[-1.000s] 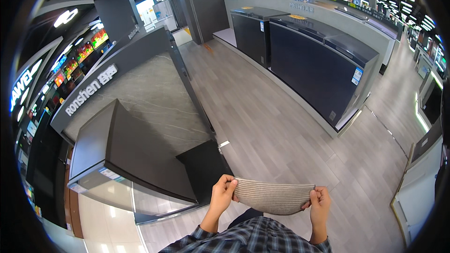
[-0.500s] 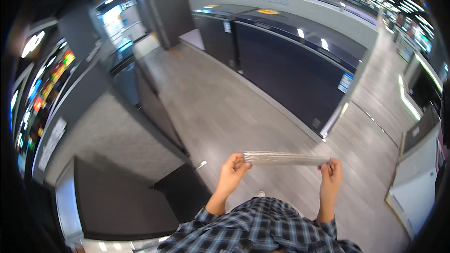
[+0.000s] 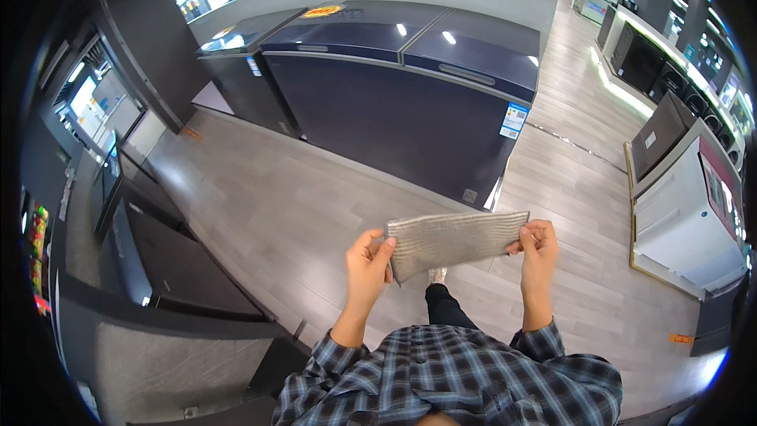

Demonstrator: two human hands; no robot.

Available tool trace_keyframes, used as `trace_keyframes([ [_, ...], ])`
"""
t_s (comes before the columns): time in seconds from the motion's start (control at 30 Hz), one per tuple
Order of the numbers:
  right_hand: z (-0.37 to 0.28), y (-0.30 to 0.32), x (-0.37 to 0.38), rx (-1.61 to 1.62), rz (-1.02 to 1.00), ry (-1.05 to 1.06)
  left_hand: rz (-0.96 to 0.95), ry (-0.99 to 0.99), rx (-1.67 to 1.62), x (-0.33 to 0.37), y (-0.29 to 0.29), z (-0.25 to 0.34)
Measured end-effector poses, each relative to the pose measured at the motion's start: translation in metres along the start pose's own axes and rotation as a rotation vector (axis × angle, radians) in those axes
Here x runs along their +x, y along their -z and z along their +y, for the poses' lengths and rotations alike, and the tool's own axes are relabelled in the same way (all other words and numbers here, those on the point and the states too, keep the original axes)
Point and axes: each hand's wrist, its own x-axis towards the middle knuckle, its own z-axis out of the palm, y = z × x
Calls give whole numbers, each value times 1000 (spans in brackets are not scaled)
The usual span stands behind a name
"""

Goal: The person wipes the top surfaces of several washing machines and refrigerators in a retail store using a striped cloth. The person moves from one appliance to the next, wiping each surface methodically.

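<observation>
Stretched between my two hands is a grey-beige striped cloth [image 3: 457, 243], held out in front of my body above the floor. My left hand [image 3: 368, 267] pinches its left end, with the thumb on top. At the opposite end, my right hand [image 3: 538, 256] grips the edge between thumb and fingers. The cloth's broad face is visible, and its lower left corner hangs a little below my left fingers. Both forearms come out of plaid sleeves.
A wide dark chest freezer [image 3: 386, 114] stands ahead, beside a smaller dark one [image 3: 244, 83]. White appliances [image 3: 678, 213] are at the right. Low dark display units [image 3: 177, 260] line the left. Wood-look flooring [image 3: 276, 189] runs between them; one shoe [image 3: 438, 275] shows below the cloth.
The view has swung to the right, so the freezers sit further left. The cloth has tipped from nearly edge-on to showing its broad face. Both hands keep their hold, and a leg has come into view.
</observation>
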Motion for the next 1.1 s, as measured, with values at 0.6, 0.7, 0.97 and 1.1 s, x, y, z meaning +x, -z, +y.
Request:
trace_keyframes([
  [0.6, 38, -18, 497, -917, 207, 419, -267, -152, 299, 418, -275, -6],
  [0.7, 80, -20, 550, -1304, 255, 352, -116, -480, 683, 433, -316, -32],
  [0.97, 125, -28, 572, -1566, -60, 178, -362, -927, 956, 461, -369, -72],
  [1.1, 113, -46, 578, -1600, -139, 176, -440, -777, 1017, 472, -364, -78],
])
